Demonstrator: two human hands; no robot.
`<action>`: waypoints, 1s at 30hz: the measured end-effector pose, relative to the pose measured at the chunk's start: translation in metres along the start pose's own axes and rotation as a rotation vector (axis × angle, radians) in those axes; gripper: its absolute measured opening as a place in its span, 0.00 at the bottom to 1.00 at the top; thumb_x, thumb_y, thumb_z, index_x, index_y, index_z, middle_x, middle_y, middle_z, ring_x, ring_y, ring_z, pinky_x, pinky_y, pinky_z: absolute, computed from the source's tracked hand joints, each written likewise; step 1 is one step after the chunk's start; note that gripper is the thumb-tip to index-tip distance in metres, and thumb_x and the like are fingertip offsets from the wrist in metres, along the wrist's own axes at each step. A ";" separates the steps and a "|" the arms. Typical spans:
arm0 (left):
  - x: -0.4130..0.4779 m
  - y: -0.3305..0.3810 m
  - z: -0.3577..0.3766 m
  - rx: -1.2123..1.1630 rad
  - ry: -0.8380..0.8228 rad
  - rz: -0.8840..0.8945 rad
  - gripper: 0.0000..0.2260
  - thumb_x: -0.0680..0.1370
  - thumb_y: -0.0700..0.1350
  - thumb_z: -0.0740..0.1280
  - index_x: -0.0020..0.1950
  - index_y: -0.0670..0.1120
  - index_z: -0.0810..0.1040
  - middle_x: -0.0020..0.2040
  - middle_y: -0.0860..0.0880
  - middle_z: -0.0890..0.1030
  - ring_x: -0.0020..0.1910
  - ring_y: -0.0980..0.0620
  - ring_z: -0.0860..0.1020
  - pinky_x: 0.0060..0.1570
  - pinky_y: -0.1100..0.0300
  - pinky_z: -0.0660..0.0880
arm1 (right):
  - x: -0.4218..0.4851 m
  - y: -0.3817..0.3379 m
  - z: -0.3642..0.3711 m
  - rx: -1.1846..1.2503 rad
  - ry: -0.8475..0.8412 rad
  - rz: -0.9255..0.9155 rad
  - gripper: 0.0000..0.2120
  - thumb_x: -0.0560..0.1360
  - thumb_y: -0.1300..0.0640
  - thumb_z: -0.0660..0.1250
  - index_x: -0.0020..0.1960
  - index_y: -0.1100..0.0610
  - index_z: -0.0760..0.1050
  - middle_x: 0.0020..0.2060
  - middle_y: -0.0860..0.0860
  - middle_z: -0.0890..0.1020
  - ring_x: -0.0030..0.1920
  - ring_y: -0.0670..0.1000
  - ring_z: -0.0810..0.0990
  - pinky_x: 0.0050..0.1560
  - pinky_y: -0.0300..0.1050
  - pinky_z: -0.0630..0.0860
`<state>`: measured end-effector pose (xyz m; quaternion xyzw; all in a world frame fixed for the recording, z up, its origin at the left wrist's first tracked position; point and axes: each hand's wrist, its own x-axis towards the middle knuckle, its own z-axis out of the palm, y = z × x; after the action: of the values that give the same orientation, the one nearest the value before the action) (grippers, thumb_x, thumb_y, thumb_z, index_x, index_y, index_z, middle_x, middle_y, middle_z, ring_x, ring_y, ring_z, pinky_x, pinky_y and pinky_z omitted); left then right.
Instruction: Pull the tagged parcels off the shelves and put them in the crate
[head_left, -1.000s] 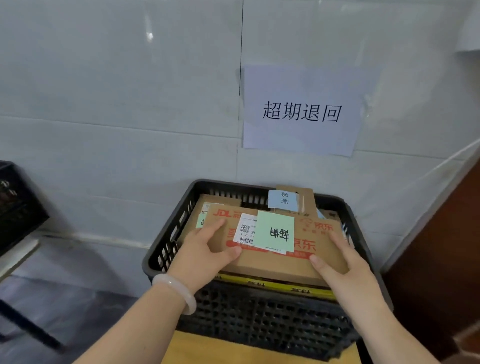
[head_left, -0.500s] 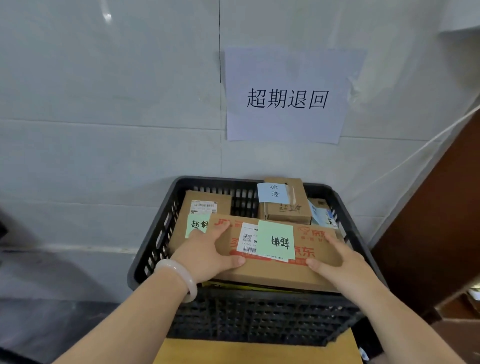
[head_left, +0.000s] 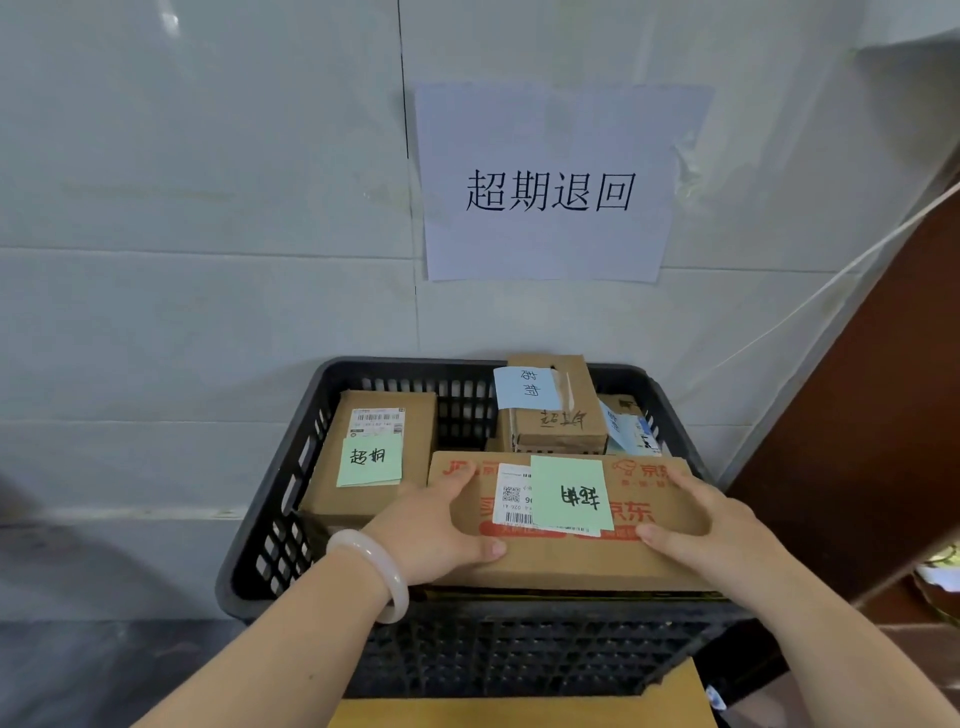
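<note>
Background: white tiled wall (head_left: 208, 208).
Crate: black slatted plastic crate (head_left: 395, 364) against it.
Parcel: flat brown green-tagged cardboard parcel (head_left: 571, 564) on top, near side.
Hands: left hand (head_left: 436, 525), right hand (head_left: 711, 525) grip its ends.

Soft, even, fairly bright light fills the scene, with one small glare streak high on the glossy wall tiles (head_left: 208, 182) and dim shadow on the floor (head_left: 93, 670) left of the crate (head_left: 270, 519), while the wide lens bows the tile seams and the frame's edges look slightly soft.
</note>
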<state>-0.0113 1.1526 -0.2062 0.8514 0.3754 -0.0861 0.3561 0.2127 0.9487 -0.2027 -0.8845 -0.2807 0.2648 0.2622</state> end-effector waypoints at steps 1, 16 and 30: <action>0.001 -0.001 0.002 0.007 -0.015 -0.011 0.45 0.70 0.66 0.70 0.78 0.64 0.46 0.76 0.44 0.57 0.71 0.44 0.68 0.68 0.54 0.65 | 0.001 0.000 0.000 -0.022 -0.005 0.005 0.44 0.67 0.36 0.73 0.76 0.37 0.53 0.73 0.53 0.62 0.67 0.54 0.67 0.63 0.51 0.68; 0.026 -0.010 0.018 0.089 -0.088 -0.082 0.47 0.70 0.64 0.71 0.79 0.62 0.44 0.74 0.45 0.59 0.67 0.45 0.70 0.66 0.54 0.67 | 0.025 0.004 0.020 -0.243 -0.139 0.077 0.51 0.67 0.36 0.72 0.78 0.40 0.44 0.72 0.52 0.65 0.62 0.52 0.73 0.55 0.44 0.73; 0.047 0.004 0.033 0.300 -0.186 -0.158 0.52 0.70 0.63 0.73 0.77 0.62 0.35 0.76 0.40 0.59 0.72 0.40 0.66 0.68 0.47 0.66 | 0.043 0.002 0.032 -0.350 -0.212 0.159 0.58 0.64 0.43 0.78 0.79 0.46 0.41 0.73 0.54 0.64 0.68 0.55 0.70 0.68 0.51 0.69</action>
<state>0.0292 1.1556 -0.2477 0.8512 0.3895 -0.2468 0.2506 0.2240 0.9847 -0.2408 -0.9030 -0.2777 0.3237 0.0521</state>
